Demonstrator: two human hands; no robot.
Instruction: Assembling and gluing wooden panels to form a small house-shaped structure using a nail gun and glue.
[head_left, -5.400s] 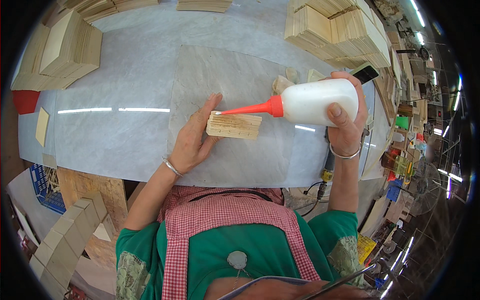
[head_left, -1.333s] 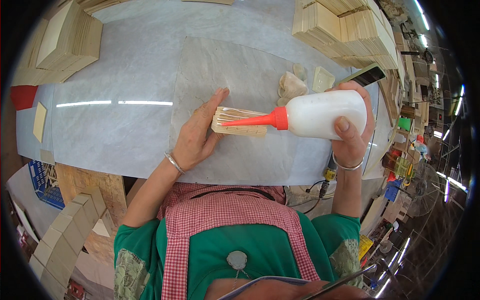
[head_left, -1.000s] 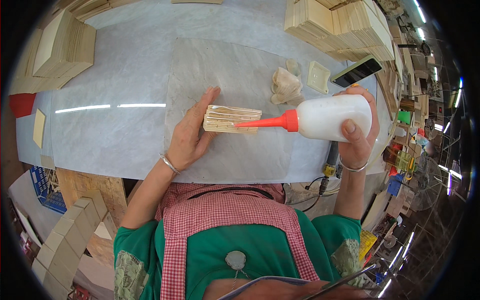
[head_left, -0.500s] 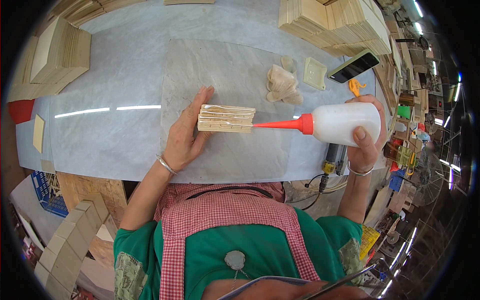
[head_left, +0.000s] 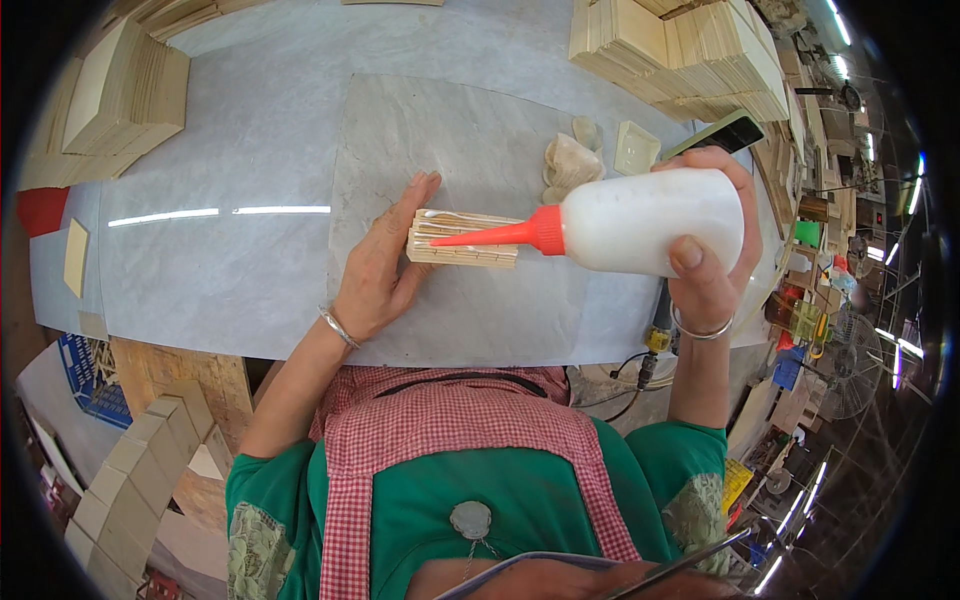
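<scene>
A small bundle of thin wooden slats [head_left: 478, 252] lies on a grey mat [head_left: 470, 140] on the worktable. My left hand [head_left: 382, 268] rests flat against its left end, steadying it. My right hand [head_left: 705, 250] grips a white squeeze bottle of glue [head_left: 645, 220] held sideways. Its orange nozzle [head_left: 495, 236] points left and lies over the top of the bundle. White glue lines show on the slats' upper face.
Stacks of wooden pieces stand at the far right [head_left: 680, 45] and far left [head_left: 120, 90]. A crumpled cloth [head_left: 568, 165], a small square wooden piece [head_left: 636, 148] and a phone [head_left: 728, 130] lie beyond the bottle. A red object [head_left: 42, 208] sits at the left edge.
The bottle has moved left again, its nozzle now reaching further across the bundle than half a second ago. My left hand has stayed on the bundle.
</scene>
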